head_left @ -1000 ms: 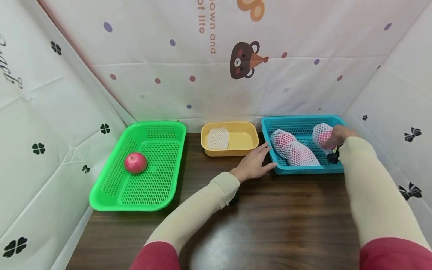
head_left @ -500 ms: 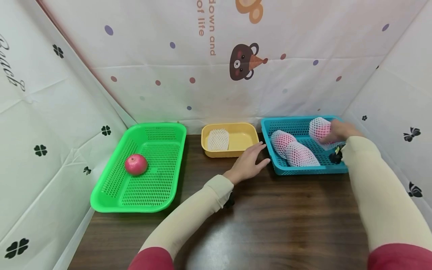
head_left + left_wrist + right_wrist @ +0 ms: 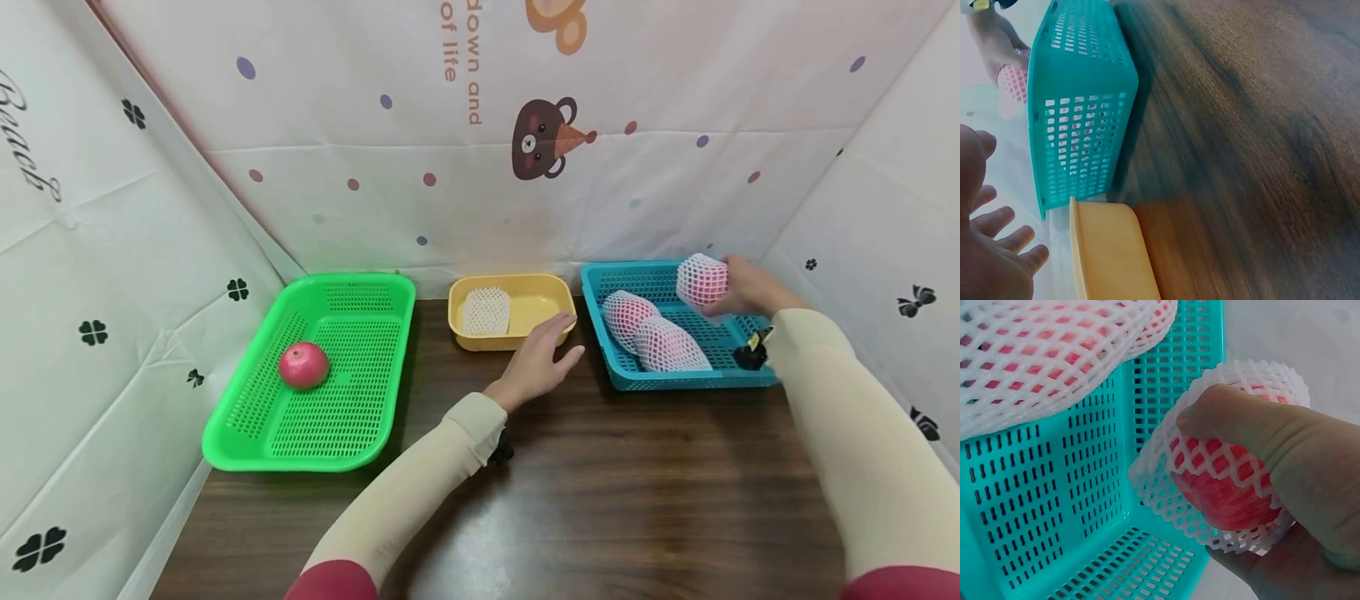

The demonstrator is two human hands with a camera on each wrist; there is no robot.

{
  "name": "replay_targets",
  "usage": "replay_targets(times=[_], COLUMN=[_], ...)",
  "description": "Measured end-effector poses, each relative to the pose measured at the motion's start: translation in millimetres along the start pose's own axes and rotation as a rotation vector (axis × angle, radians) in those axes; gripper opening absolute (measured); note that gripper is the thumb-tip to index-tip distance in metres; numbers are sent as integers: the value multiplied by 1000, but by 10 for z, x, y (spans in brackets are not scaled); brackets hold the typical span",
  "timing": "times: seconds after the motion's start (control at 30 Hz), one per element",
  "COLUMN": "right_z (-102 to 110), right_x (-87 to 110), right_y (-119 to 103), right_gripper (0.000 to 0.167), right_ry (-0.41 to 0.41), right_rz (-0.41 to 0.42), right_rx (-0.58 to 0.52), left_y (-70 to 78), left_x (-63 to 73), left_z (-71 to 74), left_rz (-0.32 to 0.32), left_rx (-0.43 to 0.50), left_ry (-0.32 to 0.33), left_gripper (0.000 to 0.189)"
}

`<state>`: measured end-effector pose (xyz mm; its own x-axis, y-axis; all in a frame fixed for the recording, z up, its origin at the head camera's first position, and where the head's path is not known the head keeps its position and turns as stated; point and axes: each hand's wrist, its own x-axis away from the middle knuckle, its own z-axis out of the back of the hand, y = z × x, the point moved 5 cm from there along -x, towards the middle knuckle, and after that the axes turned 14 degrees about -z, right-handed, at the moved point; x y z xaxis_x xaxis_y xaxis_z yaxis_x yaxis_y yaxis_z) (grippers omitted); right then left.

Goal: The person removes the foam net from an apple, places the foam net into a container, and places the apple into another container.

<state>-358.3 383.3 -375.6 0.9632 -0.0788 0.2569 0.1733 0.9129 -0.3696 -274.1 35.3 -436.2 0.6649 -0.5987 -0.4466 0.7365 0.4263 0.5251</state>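
My right hand grips a red apple wrapped in a white foam net. In the head view they are at the back right of the blue basket, raised to its rim. Two more net-wrapped fruits lie in that basket's left half. My left hand hovers with fingers spread at the front right corner of the yellow tray, holding nothing. An empty foam net lies in the tray. The green basket on the left holds one bare red fruit.
The containers stand in a row on a dark wooden table, close to the back wall sheet. White patterned sheets also hang at the left and right sides. The yellow tray sits between the two baskets.
My right hand has lifted the netted apple from the blue basket's floor and brought it slightly left. My left hand has drawn away from that basket's edge, left toward the yellow tray.
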Motion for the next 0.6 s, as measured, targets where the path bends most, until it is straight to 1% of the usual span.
replay_targets(times=[0.13,0.27,0.4,0.47,0.6], right_z=[9,27,42,45,47], right_x=[46,90,108,119,153], right_y=[-17,-18,-18,-25,-60], right_gripper=[90,90,92,93,95], right_ry=[18,32,35,35,31], right_rz=[41,72,90,95,106], right_rx=[7,7,-2,-4,-8], left_y=[-24,-55,-98,-117,-142], left_x=[40,99,164,196,252], left_z=[36,74,115,132,164], left_rz=[9,15,28,41,47], left_rx=[-10,-11,-9,1,21], left_ry=[25,55,81,90,110], left_gripper=[57,56,56,56,56])
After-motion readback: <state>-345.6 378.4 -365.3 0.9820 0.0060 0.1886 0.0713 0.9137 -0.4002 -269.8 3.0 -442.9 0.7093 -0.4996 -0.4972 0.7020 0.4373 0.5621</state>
